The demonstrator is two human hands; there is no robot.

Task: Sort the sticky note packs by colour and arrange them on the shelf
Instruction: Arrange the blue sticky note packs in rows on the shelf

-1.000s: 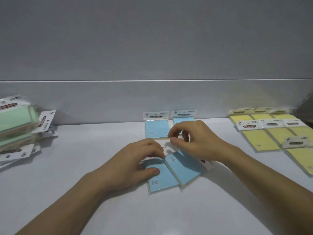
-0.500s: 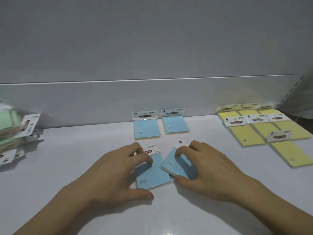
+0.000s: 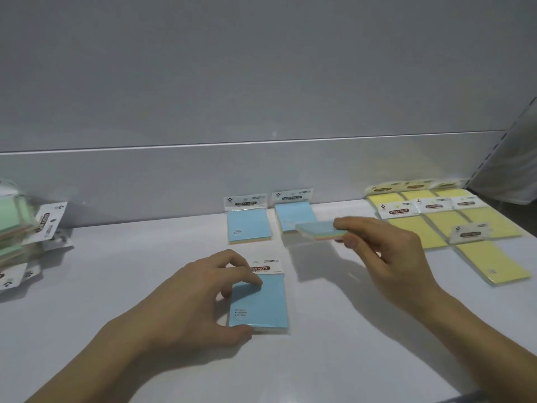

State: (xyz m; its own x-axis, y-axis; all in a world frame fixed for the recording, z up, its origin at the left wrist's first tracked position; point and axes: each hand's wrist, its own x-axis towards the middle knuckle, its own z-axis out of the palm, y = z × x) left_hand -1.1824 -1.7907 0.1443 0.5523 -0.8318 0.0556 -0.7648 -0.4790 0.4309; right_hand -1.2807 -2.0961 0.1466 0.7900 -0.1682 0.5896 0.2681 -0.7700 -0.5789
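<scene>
A blue sticky note pack [image 3: 263, 303] lies flat near the middle of the white shelf [image 3: 145, 271], and my left hand [image 3: 203, 295] rests on its left edge with fingers and thumb around it. My right hand [image 3: 386, 251] holds another blue pack [image 3: 316, 229] lifted off the shelf, level, over the rear right blue pack [image 3: 292, 215]. A further blue pack [image 3: 248, 225] lies beside that one against the back wall. Several yellow packs [image 3: 453, 225] lie in rows at the right. Green packs [image 3: 17, 228] are piled at the left edge.
A grey back wall with a raised ledge [image 3: 261, 141] runs behind the shelf. A slanted metal upright [image 3: 505, 152] closes the right side. Bare shelf surface lies between the green pile and the blue packs and in front of my hands.
My right hand has lifted its blue pack off the shelf and carried it back and to the right. My left hand has slid the other blue pack straight. The view shifted left.
</scene>
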